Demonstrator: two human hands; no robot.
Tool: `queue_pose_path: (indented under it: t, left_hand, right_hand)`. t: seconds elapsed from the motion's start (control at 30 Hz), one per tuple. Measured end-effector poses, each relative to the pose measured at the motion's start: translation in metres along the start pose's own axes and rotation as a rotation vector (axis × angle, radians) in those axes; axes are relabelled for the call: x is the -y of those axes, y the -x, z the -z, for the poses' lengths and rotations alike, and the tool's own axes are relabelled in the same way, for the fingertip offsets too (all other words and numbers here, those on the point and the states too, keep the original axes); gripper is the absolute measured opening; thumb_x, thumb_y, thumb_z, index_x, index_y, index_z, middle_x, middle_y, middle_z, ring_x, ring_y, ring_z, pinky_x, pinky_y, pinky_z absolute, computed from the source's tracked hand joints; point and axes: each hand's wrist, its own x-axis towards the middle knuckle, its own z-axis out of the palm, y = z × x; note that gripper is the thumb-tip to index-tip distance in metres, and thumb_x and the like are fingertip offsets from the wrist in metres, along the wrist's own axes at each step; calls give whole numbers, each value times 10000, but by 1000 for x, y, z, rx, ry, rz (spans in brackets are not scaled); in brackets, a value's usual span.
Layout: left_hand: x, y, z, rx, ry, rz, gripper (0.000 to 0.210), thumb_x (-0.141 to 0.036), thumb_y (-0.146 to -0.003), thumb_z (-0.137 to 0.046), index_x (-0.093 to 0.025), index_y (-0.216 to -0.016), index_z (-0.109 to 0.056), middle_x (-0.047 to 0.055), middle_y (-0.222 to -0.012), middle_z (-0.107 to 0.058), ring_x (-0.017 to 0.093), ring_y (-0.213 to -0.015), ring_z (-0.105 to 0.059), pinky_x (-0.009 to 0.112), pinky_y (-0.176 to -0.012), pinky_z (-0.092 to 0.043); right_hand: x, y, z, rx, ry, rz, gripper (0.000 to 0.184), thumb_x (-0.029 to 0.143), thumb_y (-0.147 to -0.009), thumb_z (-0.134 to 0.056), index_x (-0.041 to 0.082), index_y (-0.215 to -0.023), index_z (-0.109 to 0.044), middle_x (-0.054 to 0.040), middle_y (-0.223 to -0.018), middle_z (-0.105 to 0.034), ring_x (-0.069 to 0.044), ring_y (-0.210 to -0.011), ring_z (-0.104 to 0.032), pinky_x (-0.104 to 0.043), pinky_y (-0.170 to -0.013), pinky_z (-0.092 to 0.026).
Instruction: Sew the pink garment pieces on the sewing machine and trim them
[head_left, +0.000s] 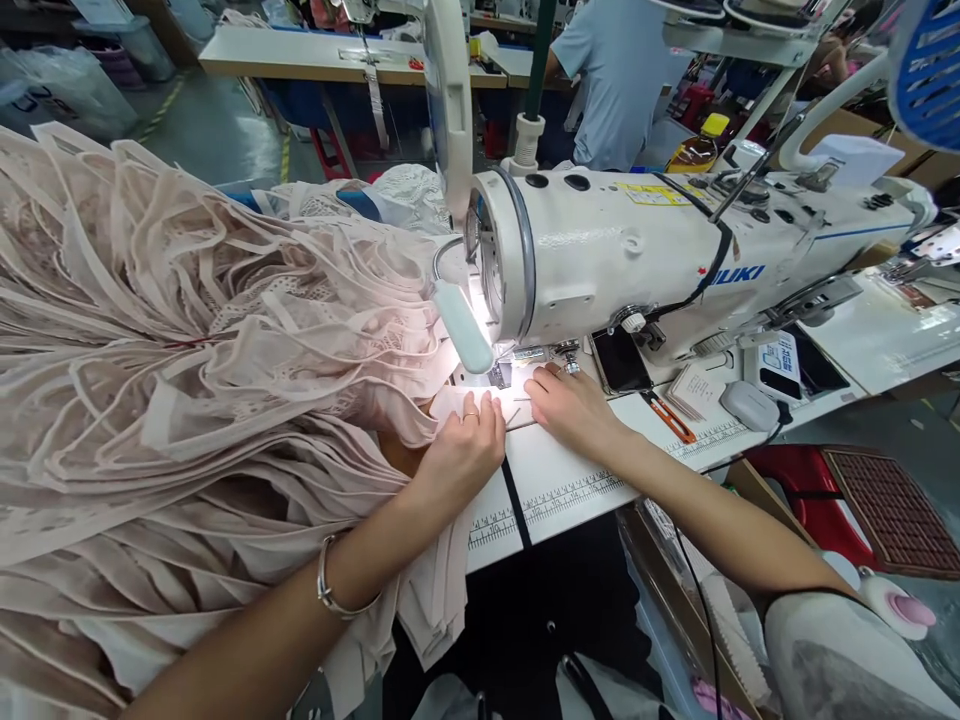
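A white sewing machine (592, 250) stands in front of me, its needle area brightly lit. Just before the presser foot lies a pale pink piece of fabric (517, 408), partly washed out by the light. My left hand (469, 440) holds its left side, fingers together and bent over the cloth. At the right edge, my right hand (562, 405) grips the fabric with curled fingers; the thumb is partly hidden. A big heap of pale pink lace-trimmed garments (225, 340) spreads to the left, reaching my left wrist.
Right of the machine base lie a phone (621, 362), an orange cutter (667, 417), a stack of labels (694, 390) and a grey case (750, 405). A ruler strip (577, 495) runs along the table's front edge. Beyond the machine, a person in a blue shirt (626, 80) is visible.
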Motion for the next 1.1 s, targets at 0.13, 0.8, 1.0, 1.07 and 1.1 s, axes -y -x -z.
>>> queue_pose_path:
  t: [0.13,0.8,1.0,1.07,1.1]
  left_hand:
    - [6,-2,-2,-47,-9,-34,416,29,-922,-378,66,-1268,-606,260,-1224,-688,329,-1124,-678,394,-832,-575]
    - [2,5,-4,-61,319,23,485,56,-895,-355,6,-1323,-577,194,-1364,-636,340,-1329,-556,472,-1048,-535]
    - [4,4,-3,-22,212,27,485,42,-896,-383,21,-1342,-574,209,-1385,-616,371,-1296,-577,489,-1024,-548]
    - [3,5,-3,-13,205,34,494,43,-897,-383,4,-1350,-576,203,-1394,-611,364,-1306,-571,484,-1032,-543]
    - [2,5,-3,-10,206,36,498,42,-898,-383,-4,-1354,-576,201,-1398,-609,362,-1313,-566,481,-1036,-540]
  right_hand:
    - [0,-7,5,46,-50,-31,185,102,-932,-470,156,-878,-639,-102,-904,-687,-225,-768,-584,-331,-653,-316]
    - [6,-20,-21,-96,-775,-392,175,236,-891,-506,221,-720,-539,5,-662,-596,-160,-629,-537,-275,-628,-373]
    - [6,-19,-20,-72,-714,-379,172,225,-902,-498,219,-737,-546,2,-665,-598,-164,-628,-534,-272,-628,-385]
    - [7,-19,-19,-63,-706,-372,161,208,-904,-500,217,-754,-558,1,-675,-609,-164,-635,-546,-269,-633,-391]
    - [7,-19,-19,-61,-705,-370,158,200,-905,-501,215,-761,-563,0,-681,-615,-164,-642,-552,-267,-638,-393]
